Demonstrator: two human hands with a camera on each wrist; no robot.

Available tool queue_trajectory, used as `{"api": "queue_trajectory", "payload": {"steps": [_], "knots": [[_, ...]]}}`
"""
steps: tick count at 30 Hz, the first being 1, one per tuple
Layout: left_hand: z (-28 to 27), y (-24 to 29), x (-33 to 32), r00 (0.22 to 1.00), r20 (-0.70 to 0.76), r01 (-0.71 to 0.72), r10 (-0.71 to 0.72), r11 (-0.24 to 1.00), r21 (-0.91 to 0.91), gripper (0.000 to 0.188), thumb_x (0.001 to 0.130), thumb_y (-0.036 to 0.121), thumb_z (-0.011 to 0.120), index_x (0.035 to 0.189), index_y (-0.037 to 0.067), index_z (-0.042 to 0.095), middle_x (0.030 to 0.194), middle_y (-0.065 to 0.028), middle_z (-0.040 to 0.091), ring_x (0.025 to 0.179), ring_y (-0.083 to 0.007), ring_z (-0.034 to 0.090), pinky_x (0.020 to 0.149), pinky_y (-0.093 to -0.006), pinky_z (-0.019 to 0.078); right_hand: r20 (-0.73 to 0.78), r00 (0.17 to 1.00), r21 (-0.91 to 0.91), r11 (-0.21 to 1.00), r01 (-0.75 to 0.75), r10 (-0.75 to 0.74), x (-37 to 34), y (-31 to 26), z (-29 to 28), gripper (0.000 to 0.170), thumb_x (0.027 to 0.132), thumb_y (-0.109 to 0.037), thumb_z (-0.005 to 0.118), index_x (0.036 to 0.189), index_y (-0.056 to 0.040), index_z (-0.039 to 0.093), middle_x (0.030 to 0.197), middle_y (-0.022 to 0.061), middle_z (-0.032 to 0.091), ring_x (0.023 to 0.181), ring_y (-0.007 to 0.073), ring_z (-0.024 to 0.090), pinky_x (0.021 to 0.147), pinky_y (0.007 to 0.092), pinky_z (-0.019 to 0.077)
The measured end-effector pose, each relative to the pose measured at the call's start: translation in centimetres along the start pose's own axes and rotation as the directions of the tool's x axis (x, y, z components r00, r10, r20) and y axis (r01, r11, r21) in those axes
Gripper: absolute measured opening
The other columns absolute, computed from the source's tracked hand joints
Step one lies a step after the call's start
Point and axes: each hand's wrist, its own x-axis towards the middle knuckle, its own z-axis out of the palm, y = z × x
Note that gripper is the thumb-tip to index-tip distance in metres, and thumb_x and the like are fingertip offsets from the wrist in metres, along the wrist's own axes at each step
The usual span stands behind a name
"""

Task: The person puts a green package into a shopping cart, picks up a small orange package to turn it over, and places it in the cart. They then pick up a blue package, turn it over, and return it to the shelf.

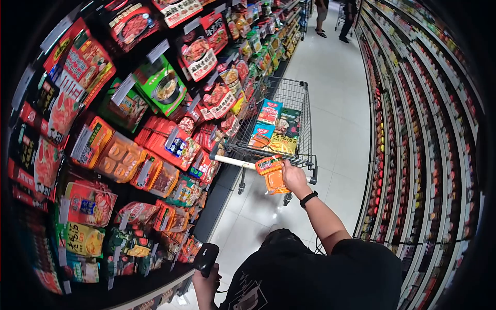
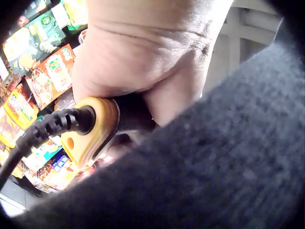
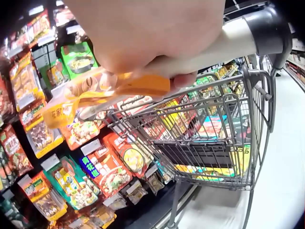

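Observation:
My right hand (image 1: 294,178), with a black band on the wrist, pinches an orange packet (image 1: 274,178) just over the handle of a shopping cart (image 1: 235,160). In the right wrist view this hand (image 3: 152,38) lies against the white handle (image 3: 236,40), with the packet (image 3: 138,86) under its fingers. Low in the head view, my left hand (image 1: 206,284) grips a black handheld device (image 1: 206,258). The left wrist view shows the device's yellow end (image 2: 95,129) and a black cable below the hand (image 2: 143,62); its fingers are hidden there.
Several packets (image 1: 269,111) lie in the cart basket. A shelf wall of hanging packets (image 1: 119,155) stands close on the left, and shelves of jars (image 1: 408,129) line the right. Two people (image 1: 348,20) stand far up the tiled aisle (image 1: 336,108).

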Motion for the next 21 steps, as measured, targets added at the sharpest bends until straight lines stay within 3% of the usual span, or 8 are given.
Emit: {"api": "queue_trajectory", "payload": {"steps": [5,9,16,19,21], "knots": [[1.2,0.7,1.0,0.996,0.044,-0.076,0.076,0.997,0.011,0.028,0.096,0.02,0.083,0.111,0.003,0.068,0.069,-0.0029,0.068,0.057,-0.0091,0.062,0.051,-0.0254,0.0464,0.058,0.998,0.011,0.999,0.032,-0.032,-0.8,3.9,-2.0,0.031,0.113,-0.03,0.044,0.104,-0.0026,0.055,0.068,0.0228,0.069,0.063,0.0436,0.07,0.059,0.0561,0.0559],[3.1,1.4,3.3,0.978,0.135,-0.164,0.157,0.986,0.042,0.029,0.096,0.019,0.084,0.111,0.0,0.068,0.075,-0.0032,0.07,0.06,-0.0098,0.065,0.055,-0.0259,0.0504,0.235,0.97,-0.037,0.997,0.065,-0.054,-1.4,7.8,-6.1,0.033,0.112,-0.033,0.044,0.107,-0.0031,0.056,0.073,0.0223,0.07,0.071,0.0455,0.071,0.066,0.0576,0.056],[8.3,5.9,4.9,0.942,0.303,-0.194,0.142,0.969,0.15,0.021,0.1,0.013,0.078,0.11,-0.002,0.067,0.08,-0.005,0.071,0.062,-0.0102,0.063,0.054,-0.0258,0.0502,0.19,0.958,-0.093,0.976,-0.199,0.213,-3.7,12.7,-10.1,0.036,0.112,-0.033,0.043,0.113,-0.0035,0.063,0.079,0.0219,0.073,0.077,0.0436,0.072,0.07,0.0574,0.0559],[10.5,7.2,5.8,0.924,0.373,-0.178,0.082,0.957,0.231,0.023,0.099,0.014,0.079,0.112,-0.001,0.068,0.079,-0.004,0.071,0.064,-0.0102,0.065,0.057,-0.0259,0.0515,0.123,0.962,-0.131,0.964,-0.229,0.245,-5.3,15.6,-10.2,0.035,0.112,-0.032,0.043,0.111,-0.0039,0.064,0.073,0.0207,0.072,0.072,0.0426,0.072,0.067,0.0565,0.0555],[12.2,8.5,6.0,0.906,0.403,-0.254,0.127,0.927,0.278,0.027,0.097,0.02,0.082,0.113,0.0,0.07,0.074,-0.002,0.071,0.061,-0.0078,0.064,0.055,-0.025,0.0494,0.107,0.957,-0.164,0.954,-0.251,0.271,-6.3,16.4,-10.8,0.034,0.111,-0.031,0.044,0.11,-0.004,0.064,0.07,0.0209,0.071,0.069,0.0416,0.072,0.065,0.0556,0.0554]]}}
